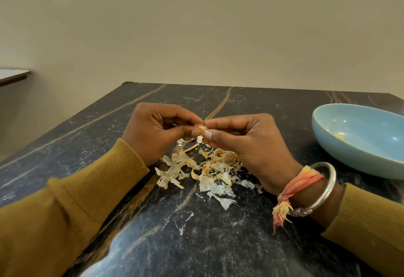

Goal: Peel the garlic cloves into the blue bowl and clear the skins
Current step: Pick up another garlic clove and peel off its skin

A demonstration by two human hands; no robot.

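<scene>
A: What do we see in the middle of the frame?

B: We see the left hand (157,133) and the right hand (247,145) meeting above the dark marble table (153,233). The fingers of both are curled, and together they pinch one small garlic clove (200,128) between thumbs and forefingers.

A: So each hand grips it?

B: Yes, the left hand from the left side of the frame and the right hand from the right side. The clove is lifted off the table, just above the far edge of the skins.

A: Where do the skins lie?

B: The pile of skins (203,171) lies on the table below the hands, in the centre of the frame, between the two wrists. A few small flakes lie apart, lower in the frame.

A: And the blue bowl?

B: The blue bowl (371,128) stands at the right edge of the frame, partly cut off, near the right hand but not touching it. Inside, close to its left wall, we notice a small pale yellow piece (340,136). We cannot tell if it is a peeled clove.

A: Is there anything on the arms?

B: Both arms wear mustard sleeves. On the right wrist we see a silver bangle (325,187) and a red-orange thread (299,186) with a frayed end.
</scene>
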